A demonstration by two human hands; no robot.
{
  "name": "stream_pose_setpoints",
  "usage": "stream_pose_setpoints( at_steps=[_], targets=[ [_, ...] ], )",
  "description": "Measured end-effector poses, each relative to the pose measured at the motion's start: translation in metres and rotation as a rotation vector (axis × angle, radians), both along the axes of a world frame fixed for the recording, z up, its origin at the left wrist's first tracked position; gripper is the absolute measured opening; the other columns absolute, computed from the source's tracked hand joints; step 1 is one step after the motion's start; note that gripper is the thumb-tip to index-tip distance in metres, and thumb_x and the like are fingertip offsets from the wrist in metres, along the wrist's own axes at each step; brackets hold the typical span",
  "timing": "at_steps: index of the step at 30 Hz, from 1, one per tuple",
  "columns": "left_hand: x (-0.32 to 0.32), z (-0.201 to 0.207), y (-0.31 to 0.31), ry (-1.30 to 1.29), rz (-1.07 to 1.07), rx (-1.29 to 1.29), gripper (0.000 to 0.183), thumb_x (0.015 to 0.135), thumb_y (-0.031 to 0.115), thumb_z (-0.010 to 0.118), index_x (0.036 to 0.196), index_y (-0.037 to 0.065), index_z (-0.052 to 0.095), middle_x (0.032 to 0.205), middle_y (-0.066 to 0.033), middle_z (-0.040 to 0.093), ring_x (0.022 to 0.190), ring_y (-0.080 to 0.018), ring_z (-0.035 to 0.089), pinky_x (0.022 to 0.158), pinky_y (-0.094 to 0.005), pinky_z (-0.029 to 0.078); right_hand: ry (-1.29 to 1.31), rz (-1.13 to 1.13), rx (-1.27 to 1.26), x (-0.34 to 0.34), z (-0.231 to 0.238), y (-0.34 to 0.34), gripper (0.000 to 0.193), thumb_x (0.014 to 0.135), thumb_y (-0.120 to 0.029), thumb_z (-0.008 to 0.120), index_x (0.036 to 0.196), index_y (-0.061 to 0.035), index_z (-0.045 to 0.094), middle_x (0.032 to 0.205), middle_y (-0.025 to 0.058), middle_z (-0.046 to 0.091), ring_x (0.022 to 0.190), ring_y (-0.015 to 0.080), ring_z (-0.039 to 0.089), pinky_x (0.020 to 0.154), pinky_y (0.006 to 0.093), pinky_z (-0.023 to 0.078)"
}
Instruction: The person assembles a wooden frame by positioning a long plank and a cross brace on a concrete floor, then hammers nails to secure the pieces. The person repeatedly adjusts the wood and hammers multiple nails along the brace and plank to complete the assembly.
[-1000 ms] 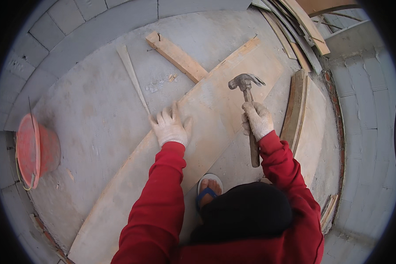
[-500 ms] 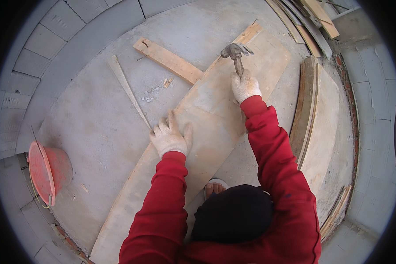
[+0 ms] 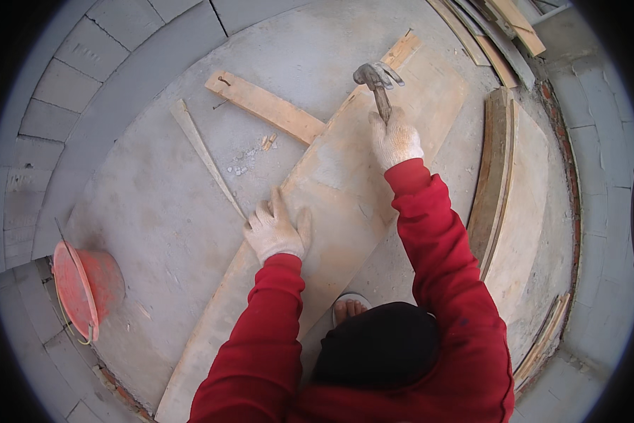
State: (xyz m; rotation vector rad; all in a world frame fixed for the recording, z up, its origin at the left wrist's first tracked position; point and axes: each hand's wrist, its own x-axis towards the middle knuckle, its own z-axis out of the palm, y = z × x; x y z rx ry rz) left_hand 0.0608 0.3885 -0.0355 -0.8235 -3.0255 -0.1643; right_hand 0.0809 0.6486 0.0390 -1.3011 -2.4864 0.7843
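Soft, even, fairly bright light spreads over the grey floor [image 3: 169,225], leaving only faint, diffuse shadows; its source cannot be told. Fisheye distortion bows the block wall [image 3: 91,49], and black vignetting with a bluish fringe rings the view. The dark knee [image 3: 377,345] shows little detail.

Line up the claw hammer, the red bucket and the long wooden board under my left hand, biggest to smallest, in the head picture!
1. Long wooden board, largest by far.
2. Red bucket.
3. Claw hammer, smallest as it looks here, though your right hand hides part of it.
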Motion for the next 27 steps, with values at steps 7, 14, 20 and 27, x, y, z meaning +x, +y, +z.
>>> stream_pose_setpoints(
  at_steps=[7, 14, 20, 27],
  targets=[
    [0.002, 0.006, 0.004, -0.094, 0.037, -0.015, 0.079, 0.089, 0.056, 0.062, 0.152, 0.013, 0.043, 0.125, -0.0192, 0.057, 0.110, -0.0354, 0.055, 0.099, -0.0514, 0.039, 0.051, 0.034, 0.062, 0.008, -0.022, -0.013, 0.038, 0.098, -0.034, 0.060, 0.113, 0.0003, 0.055, 0.093, 0.0290, 0.069, 0.090, 0.0469, 0.069, 0.078, 0.0530, 0.054],
    [-0.002, 0.002, 0.001, -0.092, 0.037, -0.019, 0.080, 0.089, 0.057, 0.061, 0.153, 0.014, 0.042, 0.126, -0.0198, 0.058, 0.111, -0.0360, 0.055, 0.098, -0.0511, 0.039, 0.217, -0.032, 0.044, 0.002, 0.051, -0.027, 0.045, 0.098, -0.042, 0.057, 0.112, 0.0008, 0.055, 0.088, 0.0316, 0.067, 0.086, 0.0481, 0.068, 0.071, 0.0526, 0.053],
    [-0.003, 0.009, 0.007, -0.115, 0.049, -0.018, 0.077, 0.089, 0.056, 0.061, 0.152, 0.014, 0.044, 0.127, -0.0192, 0.058, 0.111, -0.0359, 0.056, 0.097, -0.0508, 0.040, -0.154, 0.035, 0.038, 0.007, 0.000, -0.011, 0.039, 0.098, -0.038, 0.061, 0.109, -0.0008, 0.055, 0.087, 0.0312, 0.068, 0.084, 0.0482, 0.068, 0.069, 0.0525, 0.054],
    [-0.004, 0.016, 0.004, -0.235, 0.092, -0.065, 0.081, 0.091, 0.057, 0.057, 0.157, 0.015, 0.036, 0.134, -0.0210, 0.053, 0.121, -0.0368, 0.052, 0.102, -0.0507, 0.038, 0.359, 0.138, 0.261, -0.002, 0.051, -0.030, 0.026, 0.098, -0.024, 0.063, 0.110, -0.0008, 0.059, 0.085, 0.0262, 0.069, 0.079, 0.0415, 0.070, 0.068, 0.0461, 0.055]
  ],
)
